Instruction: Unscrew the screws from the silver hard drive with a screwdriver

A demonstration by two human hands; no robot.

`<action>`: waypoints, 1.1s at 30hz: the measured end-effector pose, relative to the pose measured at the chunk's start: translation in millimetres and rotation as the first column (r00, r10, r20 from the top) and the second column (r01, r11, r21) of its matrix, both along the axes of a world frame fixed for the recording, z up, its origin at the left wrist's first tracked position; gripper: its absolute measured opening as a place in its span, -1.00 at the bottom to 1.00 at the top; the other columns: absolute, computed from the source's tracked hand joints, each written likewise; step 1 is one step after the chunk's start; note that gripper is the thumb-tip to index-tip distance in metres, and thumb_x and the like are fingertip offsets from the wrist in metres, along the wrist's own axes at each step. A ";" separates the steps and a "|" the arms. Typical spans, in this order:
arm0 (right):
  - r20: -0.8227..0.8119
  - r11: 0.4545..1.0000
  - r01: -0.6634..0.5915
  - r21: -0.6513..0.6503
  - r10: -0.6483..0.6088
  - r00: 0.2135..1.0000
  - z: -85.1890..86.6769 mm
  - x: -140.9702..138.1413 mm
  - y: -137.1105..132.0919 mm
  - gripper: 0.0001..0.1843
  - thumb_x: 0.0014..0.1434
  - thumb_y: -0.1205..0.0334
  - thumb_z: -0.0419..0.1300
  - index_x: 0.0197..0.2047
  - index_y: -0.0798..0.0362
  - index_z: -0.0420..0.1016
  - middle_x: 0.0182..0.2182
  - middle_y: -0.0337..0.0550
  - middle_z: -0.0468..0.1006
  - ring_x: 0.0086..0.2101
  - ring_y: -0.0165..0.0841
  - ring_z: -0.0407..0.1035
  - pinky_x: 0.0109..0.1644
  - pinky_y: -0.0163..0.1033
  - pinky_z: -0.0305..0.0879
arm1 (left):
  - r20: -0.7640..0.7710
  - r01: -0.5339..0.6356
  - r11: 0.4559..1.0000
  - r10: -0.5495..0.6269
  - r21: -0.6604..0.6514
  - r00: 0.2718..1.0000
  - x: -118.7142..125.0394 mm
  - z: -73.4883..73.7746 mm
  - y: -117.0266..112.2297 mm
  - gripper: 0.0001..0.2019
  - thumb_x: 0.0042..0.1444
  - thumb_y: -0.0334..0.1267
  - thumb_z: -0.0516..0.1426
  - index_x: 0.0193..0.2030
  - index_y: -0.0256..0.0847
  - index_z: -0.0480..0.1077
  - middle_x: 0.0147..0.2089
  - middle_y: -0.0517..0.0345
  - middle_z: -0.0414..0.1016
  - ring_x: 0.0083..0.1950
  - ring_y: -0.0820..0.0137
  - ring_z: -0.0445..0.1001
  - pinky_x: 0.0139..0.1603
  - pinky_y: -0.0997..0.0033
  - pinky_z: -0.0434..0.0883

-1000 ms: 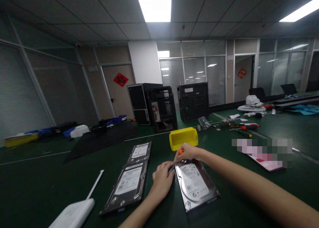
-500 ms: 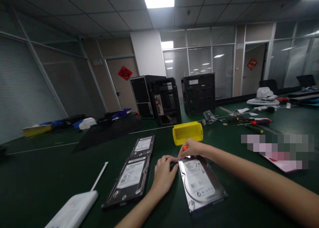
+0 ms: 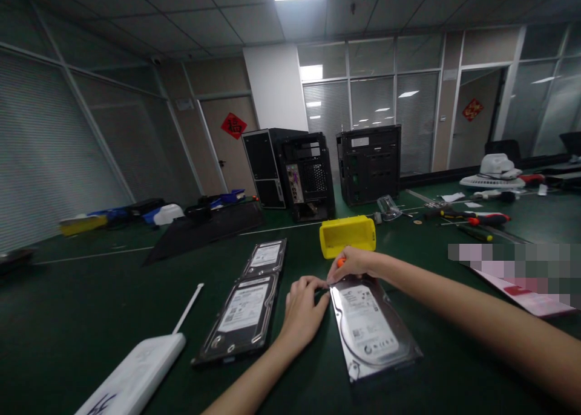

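Note:
A silver hard drive (image 3: 370,330) lies flat on the green table in front of me. My right hand (image 3: 356,264) is closed on a small orange-handled screwdriver (image 3: 340,262) at the drive's far left corner. My left hand (image 3: 303,309) rests beside the drive's left edge, fingers curled against that same corner. What the fingertips pinch is too small to make out. Two more hard drives (image 3: 245,309) (image 3: 267,256) lie in a row to the left.
A yellow bin (image 3: 347,236) stands just beyond my hands. A white router (image 3: 136,369) lies at the near left. Black computer cases (image 3: 308,173) (image 3: 368,164) stand at the back. Screwdrivers (image 3: 481,219) and papers (image 3: 521,291) lie on the right.
The view has tilted and shifted slightly, so everything sits a little further right. Both hands stay at the drive's far corner.

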State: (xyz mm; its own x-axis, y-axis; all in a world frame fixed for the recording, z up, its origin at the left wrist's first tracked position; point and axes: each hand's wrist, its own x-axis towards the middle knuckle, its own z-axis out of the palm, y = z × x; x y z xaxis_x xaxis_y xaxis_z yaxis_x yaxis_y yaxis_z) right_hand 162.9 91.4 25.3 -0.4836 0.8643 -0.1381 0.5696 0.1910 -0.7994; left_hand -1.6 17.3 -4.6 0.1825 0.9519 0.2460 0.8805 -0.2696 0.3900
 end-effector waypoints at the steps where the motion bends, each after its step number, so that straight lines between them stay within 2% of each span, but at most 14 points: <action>1: 0.002 1.000 -0.002 -0.004 0.002 1.000 0.0 -0.1 0.9 -0.76 -0.23 0.18 0.27 -0.40 0.04 0.58 -0.71 -0.32 0.33 -0.70 -0.59 -0.03 -0.70 -0.41 -0.17 | 0.002 0.001 1.000 -0.001 -0.001 1.000 0.0 0.2 -0.2 -0.78 0.08 -0.18 -0.02 -0.17 -0.09 0.37 -0.10 0.14 0.31 0.00 0.29 0.21 0.00 0.30 0.16; 8: -0.033 0.993 -0.079 -0.086 0.076 0.997 1.1 3.3 6.3 -0.75 -0.24 0.20 0.28 -0.38 0.02 0.58 -0.62 -0.27 0.43 -0.63 -0.56 0.08 -0.66 -0.45 -0.11 | 0.017 0.007 1.000 -0.007 0.005 1.000 0.5 1.8 -2.3 -0.78 0.07 -0.20 -0.01 -0.18 -0.10 0.37 -0.10 0.14 0.31 -0.01 0.30 0.22 -0.01 0.32 0.17; 16: -0.033 0.988 -0.120 -0.098 0.118 0.993 2.1 5.9 7.1 -0.68 -0.24 0.15 0.29 -0.33 0.06 0.57 -0.58 -0.26 0.44 -0.64 -0.59 0.06 -0.66 -0.45 -0.13 | 0.015 0.010 1.000 -0.010 -0.006 1.000 -0.6 1.6 -2.9 -0.78 0.08 -0.19 -0.02 -0.17 -0.10 0.36 -0.10 0.14 0.31 0.00 0.31 0.22 0.00 0.32 0.17; 21: -0.018 0.990 -0.107 -0.097 0.106 0.994 1.7 5.5 5.6 -0.73 -0.19 0.16 0.26 -0.34 0.05 0.57 -0.57 -0.27 0.44 -0.66 -0.60 0.05 -0.67 -0.44 -0.12 | 0.019 0.010 1.000 -0.010 -0.003 1.000 -2.1 0.1 -1.7 -0.77 0.08 -0.17 -0.02 -0.16 -0.09 0.37 -0.10 0.15 0.31 0.00 0.30 0.22 0.00 0.31 0.16; 24: -0.042 0.990 -0.100 -0.103 0.096 0.994 10.6 9.6 3.9 -0.73 -0.19 0.13 0.27 -0.38 0.08 0.56 -0.60 -0.27 0.41 -0.66 -0.59 0.07 -0.67 -0.44 -0.10 | 0.027 -0.007 1.000 0.008 -0.020 1.000 -1.6 1.2 -1.9 -0.77 0.08 -0.17 -0.02 -0.16 -0.08 0.37 -0.09 0.15 0.32 0.01 0.30 0.21 0.01 0.31 0.16; 26: -0.146 0.995 -0.080 -0.057 0.071 0.987 24.7 14.5 3.3 -0.70 -0.20 0.08 0.27 -0.42 0.13 0.54 -0.61 -0.26 0.38 -0.64 -0.58 0.10 -0.67 -0.45 -0.09 | 0.043 -0.006 1.000 0.007 -0.031 0.999 -1.2 2.4 -2.5 -0.76 0.09 -0.16 -0.04 -0.15 -0.06 0.37 -0.08 0.16 0.32 0.02 0.30 0.22 0.02 0.31 0.15; 28: -0.364 0.999 -0.024 0.023 0.031 0.931 43.9 18.8 2.5 -0.66 -0.14 0.03 0.24 -0.39 0.15 0.51 -0.61 -0.28 0.32 -0.64 -0.60 0.09 -0.68 -0.47 -0.11 | 0.065 0.009 0.999 -0.007 -0.036 0.998 -1.2 3.5 -3.1 -0.74 0.11 -0.16 -0.05 -0.13 -0.04 0.37 -0.07 0.17 0.33 0.02 0.30 0.22 0.02 0.31 0.15; 29: -0.499 0.998 0.011 0.055 0.018 0.867 54.0 19.9 1.8 -0.64 -0.10 0.02 0.21 -0.34 0.15 0.49 -0.64 -0.33 0.25 -0.66 -0.61 0.05 -0.69 -0.47 -0.15 | 0.078 0.021 0.999 -0.019 -0.034 0.997 -1.3 3.9 -3.2 -0.73 0.11 -0.16 -0.06 -0.11 -0.02 0.37 -0.07 0.17 0.33 0.02 0.31 0.22 0.02 0.31 0.15; 31: -0.736 0.993 0.040 0.109 0.054 0.674 71.9 18.6 -1.2 -0.65 -0.02 0.05 0.14 -0.24 0.13 0.44 -0.67 -0.39 0.13 -0.68 -0.63 -0.02 -0.70 -0.48 -0.22 | 0.099 0.043 0.999 -0.041 -0.026 0.994 -1.7 4.8 -3.2 -0.72 0.13 -0.16 -0.08 -0.09 0.01 0.36 -0.06 0.18 0.34 0.03 0.31 0.23 0.02 0.32 0.16; 33: -0.867 0.988 0.060 0.144 0.097 0.489 82.9 12.0 -6.3 -0.69 0.01 0.10 0.10 -0.22 0.11 0.40 -0.69 -0.43 0.06 -0.71 -0.63 -0.07 -0.71 -0.49 -0.24 | 0.109 0.052 0.998 -0.049 -0.023 0.993 -1.9 5.9 -2.8 -0.71 0.13 -0.18 -0.08 -0.08 0.02 0.37 -0.05 0.18 0.34 0.03 0.32 0.24 0.02 0.32 0.16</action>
